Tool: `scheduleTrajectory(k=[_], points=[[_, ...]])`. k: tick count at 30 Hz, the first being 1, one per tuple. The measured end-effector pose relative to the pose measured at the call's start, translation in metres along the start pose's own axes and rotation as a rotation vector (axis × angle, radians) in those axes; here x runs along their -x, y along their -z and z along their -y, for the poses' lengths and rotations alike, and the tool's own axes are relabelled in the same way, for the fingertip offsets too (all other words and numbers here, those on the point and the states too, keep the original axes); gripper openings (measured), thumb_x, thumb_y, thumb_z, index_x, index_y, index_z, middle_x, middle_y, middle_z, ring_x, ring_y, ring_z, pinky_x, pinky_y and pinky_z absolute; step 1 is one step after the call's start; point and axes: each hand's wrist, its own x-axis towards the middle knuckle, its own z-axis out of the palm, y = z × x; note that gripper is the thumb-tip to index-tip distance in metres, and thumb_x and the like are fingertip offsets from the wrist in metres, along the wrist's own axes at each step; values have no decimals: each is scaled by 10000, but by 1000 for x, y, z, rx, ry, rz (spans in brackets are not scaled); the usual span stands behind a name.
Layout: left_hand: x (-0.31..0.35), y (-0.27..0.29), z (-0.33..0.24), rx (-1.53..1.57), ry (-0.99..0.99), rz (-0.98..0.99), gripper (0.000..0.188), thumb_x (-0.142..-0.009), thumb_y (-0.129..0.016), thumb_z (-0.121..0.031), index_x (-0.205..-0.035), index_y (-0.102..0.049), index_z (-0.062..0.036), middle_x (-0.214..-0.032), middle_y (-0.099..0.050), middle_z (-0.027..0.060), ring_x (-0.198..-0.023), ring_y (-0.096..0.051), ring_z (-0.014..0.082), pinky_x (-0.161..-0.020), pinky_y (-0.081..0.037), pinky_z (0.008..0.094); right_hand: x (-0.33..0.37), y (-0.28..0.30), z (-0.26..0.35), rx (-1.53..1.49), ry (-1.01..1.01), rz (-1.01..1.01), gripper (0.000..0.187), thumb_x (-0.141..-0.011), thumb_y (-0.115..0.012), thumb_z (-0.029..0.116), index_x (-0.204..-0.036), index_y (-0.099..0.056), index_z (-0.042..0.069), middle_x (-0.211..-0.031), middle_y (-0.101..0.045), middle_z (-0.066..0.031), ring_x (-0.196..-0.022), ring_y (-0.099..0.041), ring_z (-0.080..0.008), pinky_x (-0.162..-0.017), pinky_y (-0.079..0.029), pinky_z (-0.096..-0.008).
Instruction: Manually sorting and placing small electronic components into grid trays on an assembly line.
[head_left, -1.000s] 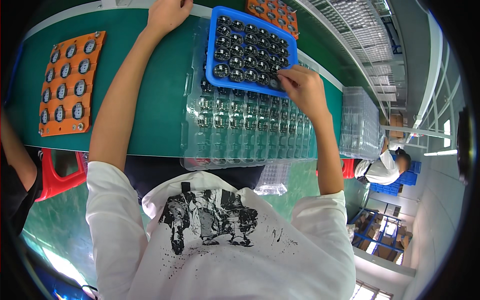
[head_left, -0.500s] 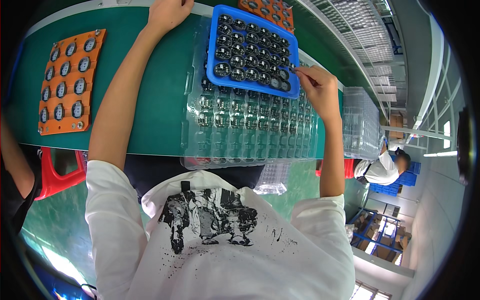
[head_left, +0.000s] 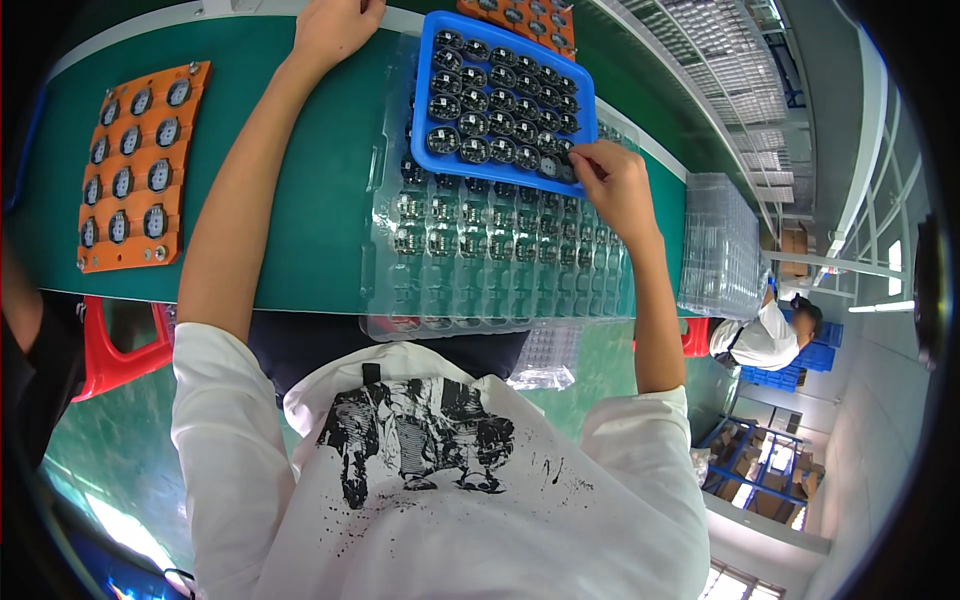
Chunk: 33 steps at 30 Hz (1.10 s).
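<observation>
My right hand [head_left: 612, 182] is at the right edge of a blue tray [head_left: 592, 110], its thumb and forefinger pinched on a small round black part [head_left: 566, 148] in the tray's near right corner. Rows of similar round black parts [head_left: 500, 100] fill the tray. The tray rests on clear plastic blister trays [head_left: 400, 285], whose far pockets hold more such parts. My left hand [head_left: 338, 32] lies at the far edge of the green table, partly cut off by the top of the picture. Its fingers are mostly out of sight.
An orange plate [head_left: 145, 165] with round parts in rows lies on the green table [head_left: 320, 210] at left. Another orange plate [head_left: 520, 18] sits beyond the blue tray. Stacked clear trays [head_left: 720, 245] stand at right. A co-worker [head_left: 765, 335] is farther right; another person's arm shows at left.
My right hand has moved left and slightly down, bringing the small round part from beside the blue tray to its near right corner. The far orange plate has shifted left. My left hand stays put.
</observation>
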Motion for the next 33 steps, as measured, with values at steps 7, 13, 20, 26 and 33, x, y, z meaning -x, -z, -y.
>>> scheduleTrajectory(k=[7,13,20,26,33], points=[[3,8,-5,16,32,-46,175,-872,-567,-209,-877,-681,-77,-867,-683,185,-857,-657,388,-752,-517,480,-5,1,2,-43,-8,31,101,-846,-704,41,-919,-702,-29,-715,-629,-114,-584,-571,-160,-553,-450,-295],[2,6,-3,37,23,-47,176,-872,-569,-210,-878,-679,-73,-863,-682,186,-849,-655,390,-747,-518,476,-8,10,15,-5,-73,27,139,-814,-740,56,-941,-718,3,-725,-613,-92,-592,-572,-155,-549,-449,-289],[3,7,-5,40,32,-31,178,-875,-568,-213,-885,-677,-72,-868,-680,188,-855,-654,393,-756,-517,475,-19,-3,14,86,130,57,123,-780,-735,38,-902,-727,21,-782,-621,-101,-637,-608,-247,-566,-463,-344],[2,6,-9,34,45,-13,185,-878,-565,-219,-888,-676,-70,-876,-681,190,-866,-654,392,-761,-519,479,-32,6,21,110,135,176,83,-788,-712,47,-864,-725,15,-765,-631,-120,-653,-613,-301,-596,-469,-376],[-7,1,18,-39,-63,17,186,-913,-565,-241,-977,-679,-108,-802,-678,107,-743,-664,289,-676,-514,378,-40,6,17,104,185,225,140,-778,-729,68,-907,-721,14,-765,-643,-134,-662,-617,-313,-611,-470,-383]])
